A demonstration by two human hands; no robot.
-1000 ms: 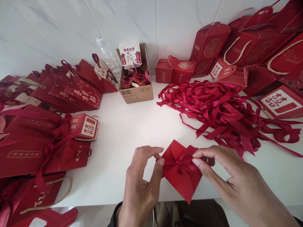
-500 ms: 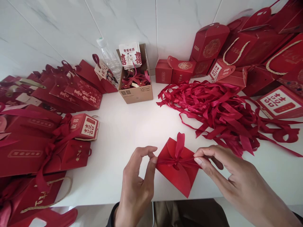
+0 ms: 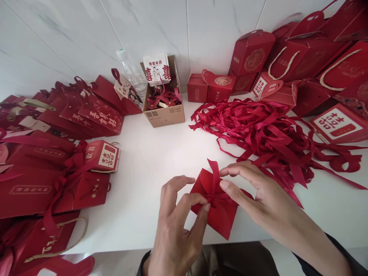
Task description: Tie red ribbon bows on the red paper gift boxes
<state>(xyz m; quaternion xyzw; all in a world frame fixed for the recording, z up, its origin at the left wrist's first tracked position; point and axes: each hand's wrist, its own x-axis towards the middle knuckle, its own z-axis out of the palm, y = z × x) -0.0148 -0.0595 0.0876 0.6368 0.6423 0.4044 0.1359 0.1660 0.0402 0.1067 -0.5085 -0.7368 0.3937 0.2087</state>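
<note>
A small red gift box (image 3: 222, 224) with curved overlapping flaps lies near the table's front edge, a red ribbon (image 3: 213, 172) tied across its top. One ribbon tail sticks up from the knot at the box's middle. My left hand (image 3: 181, 222) pinches the ribbon by the knot between thumb and a finger, its index finger stretched out above. My right hand (image 3: 258, 193) hovers over the box's right side, thumb and index finger apart beside the upright tail. The other fingers of my right hand are mostly hidden.
A heap of loose red ribbons (image 3: 258, 130) lies to the right. Behind stand a cardboard box (image 3: 165, 117) of cards and straps and a plastic bottle (image 3: 132, 73). Red gift boxes (image 3: 100, 115) crowd the left, and more red boxes (image 3: 253, 53) are stacked back right.
My left hand has moved right from the box's left corner to the knot. My right hand has let go of the right ribbon end and moved up and left towards the upright tail.
</note>
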